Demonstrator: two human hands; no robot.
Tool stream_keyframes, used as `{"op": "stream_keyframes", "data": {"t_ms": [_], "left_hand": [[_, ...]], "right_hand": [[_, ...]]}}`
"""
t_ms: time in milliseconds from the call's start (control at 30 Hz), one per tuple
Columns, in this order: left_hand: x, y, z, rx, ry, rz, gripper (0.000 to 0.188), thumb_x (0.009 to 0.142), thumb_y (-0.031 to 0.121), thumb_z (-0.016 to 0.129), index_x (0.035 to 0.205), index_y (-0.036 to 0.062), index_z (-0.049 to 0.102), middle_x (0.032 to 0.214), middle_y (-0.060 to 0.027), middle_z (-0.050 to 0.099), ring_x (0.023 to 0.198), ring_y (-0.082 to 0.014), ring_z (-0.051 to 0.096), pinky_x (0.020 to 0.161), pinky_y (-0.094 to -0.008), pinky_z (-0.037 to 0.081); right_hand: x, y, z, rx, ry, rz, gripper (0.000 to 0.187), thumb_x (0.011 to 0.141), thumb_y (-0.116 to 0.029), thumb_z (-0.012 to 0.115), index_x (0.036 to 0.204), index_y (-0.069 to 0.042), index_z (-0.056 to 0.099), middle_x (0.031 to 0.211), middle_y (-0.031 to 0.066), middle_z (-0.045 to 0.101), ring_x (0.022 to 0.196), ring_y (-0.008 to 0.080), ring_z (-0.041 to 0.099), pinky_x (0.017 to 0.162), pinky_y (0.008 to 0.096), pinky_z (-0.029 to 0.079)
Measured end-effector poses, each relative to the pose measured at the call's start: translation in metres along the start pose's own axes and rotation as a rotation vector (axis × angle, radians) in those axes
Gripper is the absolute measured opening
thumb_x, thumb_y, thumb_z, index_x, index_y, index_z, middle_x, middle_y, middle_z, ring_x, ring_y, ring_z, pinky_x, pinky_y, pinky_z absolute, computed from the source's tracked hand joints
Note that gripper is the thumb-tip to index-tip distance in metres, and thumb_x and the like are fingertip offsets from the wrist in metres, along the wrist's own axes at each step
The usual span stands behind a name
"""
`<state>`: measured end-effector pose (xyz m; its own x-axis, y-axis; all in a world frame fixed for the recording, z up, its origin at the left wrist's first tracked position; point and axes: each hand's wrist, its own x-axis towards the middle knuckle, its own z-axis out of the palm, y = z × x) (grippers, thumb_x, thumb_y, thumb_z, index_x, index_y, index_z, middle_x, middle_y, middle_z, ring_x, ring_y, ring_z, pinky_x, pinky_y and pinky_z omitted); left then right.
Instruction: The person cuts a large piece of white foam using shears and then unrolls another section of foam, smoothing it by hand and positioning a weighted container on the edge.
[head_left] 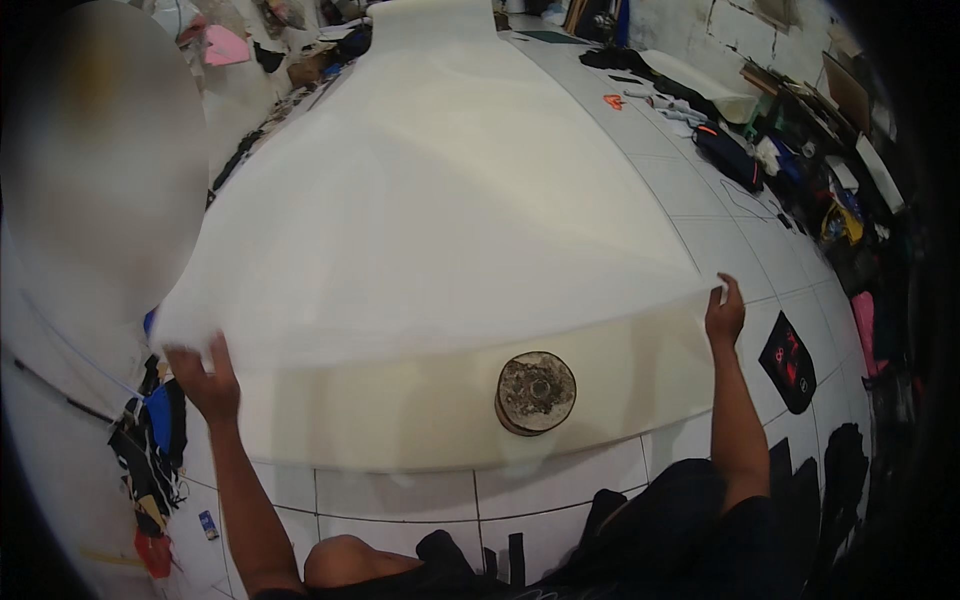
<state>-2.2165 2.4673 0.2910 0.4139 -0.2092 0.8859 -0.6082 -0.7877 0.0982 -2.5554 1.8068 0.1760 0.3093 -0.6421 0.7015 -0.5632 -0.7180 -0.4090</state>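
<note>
A wide, thin white sheet (400, 230) stretches away from me over a cream-coloured sheet (350, 420) on the floor. My left hand (207, 382), a little blurred, grips the white sheet's near left corner. At its near right corner my right hand (726, 312) pinches the edge between thumb and fingers. The white sheet's near edge appears lifted off the cream one, which shows as a bare strip closer to me. On that strip stands a round, cylindrical block (538, 392) with a dark, stained top. A rolled part (430, 12) lies at the far end.
White tiles (400, 495) make up the floor. A black flat piece with red marks (789, 362) lies right of my right hand. Clutter, a dark bag (727, 155) and orange scissors (613, 101) lie along the right side. Dark scraps (150, 450) lie at the left wall.
</note>
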Motion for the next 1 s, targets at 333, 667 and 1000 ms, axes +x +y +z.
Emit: {"op": "stream_keyframes", "data": {"t_ms": [333, 667, 1000], "left_hand": [[-0.292, -0.028, 0.058, -0.586, -0.263, -1.676, 0.034, 0.087, 0.022, 0.060, 0.114, 0.0027, 0.055, 0.104, -0.0065, 0.059, 0.096, -0.0199, 0.057, 0.079, -0.0343, 0.047], [-0.194, -0.083, 0.063, -0.690, 0.399, -1.431, 0.048, 0.087, 0.009, 0.055, 0.130, -0.0059, 0.040, 0.127, -0.0167, 0.051, 0.114, -0.0264, 0.051, 0.095, -0.0354, 0.044], [-0.151, -0.045, 0.032, -0.239, -0.091, -0.687, 0.057, 0.086, 0.007, 0.056, 0.135, -0.0070, 0.032, 0.123, -0.0227, 0.052, 0.110, -0.0304, 0.054, 0.093, -0.0372, 0.043]], "right_hand": [[-0.109, 0.045, -0.054, -0.188, -0.542, -0.388, 0.034, 0.064, 0.002, 0.065, 0.097, -0.005, 0.060, 0.094, 0.0123, 0.061, 0.094, 0.0319, 0.056, 0.087, 0.0426, 0.041], [-0.131, 0.032, -0.029, -0.223, -0.592, -0.077, 0.021, 0.073, -0.002, 0.064, 0.093, -0.005, 0.058, 0.098, 0.0138, 0.057, 0.095, 0.0334, 0.055, 0.081, 0.0423, 0.045], [-0.144, 0.077, -0.011, -0.101, -0.565, 0.110, 0.022, 0.081, -0.010, 0.063, 0.100, -0.002, 0.056, 0.107, 0.0173, 0.052, 0.102, 0.0334, 0.052, 0.088, 0.0404, 0.043]]}}
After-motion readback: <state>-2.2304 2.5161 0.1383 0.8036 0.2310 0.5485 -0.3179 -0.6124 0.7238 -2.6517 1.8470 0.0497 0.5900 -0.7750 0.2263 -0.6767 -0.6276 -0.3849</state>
